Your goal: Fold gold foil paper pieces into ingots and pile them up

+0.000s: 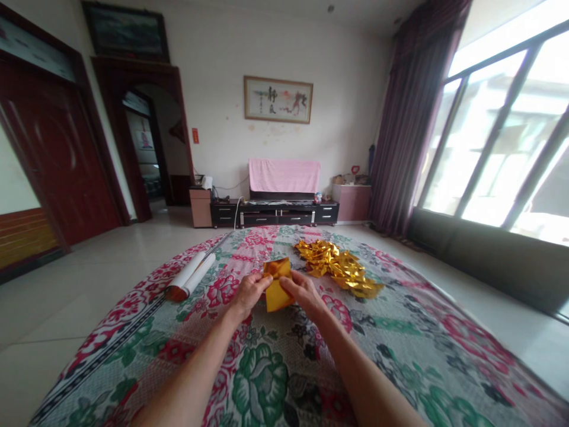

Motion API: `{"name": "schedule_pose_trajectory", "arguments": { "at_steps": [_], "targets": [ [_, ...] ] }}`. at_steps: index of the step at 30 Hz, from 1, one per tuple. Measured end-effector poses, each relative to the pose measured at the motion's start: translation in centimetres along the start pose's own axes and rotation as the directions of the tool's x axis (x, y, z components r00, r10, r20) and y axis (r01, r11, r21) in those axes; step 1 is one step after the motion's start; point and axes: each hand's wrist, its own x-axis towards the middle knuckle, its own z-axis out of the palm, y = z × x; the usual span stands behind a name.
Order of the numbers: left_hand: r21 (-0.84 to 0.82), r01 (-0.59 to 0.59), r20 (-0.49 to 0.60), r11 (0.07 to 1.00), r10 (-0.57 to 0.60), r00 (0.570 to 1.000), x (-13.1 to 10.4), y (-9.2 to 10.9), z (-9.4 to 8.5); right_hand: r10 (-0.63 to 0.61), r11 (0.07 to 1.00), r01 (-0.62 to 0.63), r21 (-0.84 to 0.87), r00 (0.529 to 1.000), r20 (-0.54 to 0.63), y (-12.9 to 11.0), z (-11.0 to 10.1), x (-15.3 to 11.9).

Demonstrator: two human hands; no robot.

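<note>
A sheet of gold foil paper (278, 295) is held up between my two hands over the flowered cloth. My left hand (250, 292) pinches its left edge with thumb and fingers. On the opposite edge, my right hand (306, 290) grips the same sheet, its thumb lying across the front. A crease runs across the paper at thumb height, and the upper part is shinier and darker than the lower. Beyond my right hand lies a heap of folded gold foil pieces (333, 261). The fingers behind the sheet are partly hidden.
A floral cloth (262, 379) covers the rounded surface before me. At the left lie white rolls (191, 276), one with a reddish-brown open end. Farther off, a low black cabinet (280, 213) stands against the wall, with a pink cloth (284, 175) draped above it.
</note>
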Motion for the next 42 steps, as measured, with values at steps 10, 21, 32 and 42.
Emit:
{"name": "schedule_pose_trajectory", "arguments": {
  "at_steps": [10,21,32,42],
  "targets": [
    [0.01,0.023,0.073,1.0,-0.024,0.997,-0.5,0.0,0.5,0.015,0.986,0.017,0.164,0.981,-0.193,0.8,-0.3,0.4],
    [0.08,0.0,0.019,0.997,-0.002,1.0,-0.1,-0.5,-0.7,-0.015,0.982,0.064,0.179,0.964,-0.266,0.3,-1.6,0.5],
    [0.171,0.032,0.063,0.985,-0.043,0.997,-0.7,-0.1,-0.2,-0.018,0.999,0.012,-0.033,0.982,-0.189,-0.6,-2.5,-0.4],
    [0.356,-0.068,0.054,0.932,0.052,0.997,0.1,-0.8,-0.7,-0.002,0.997,-0.006,-0.082,0.995,-0.101,-0.2,-1.2,-0.3]
  ]
}}
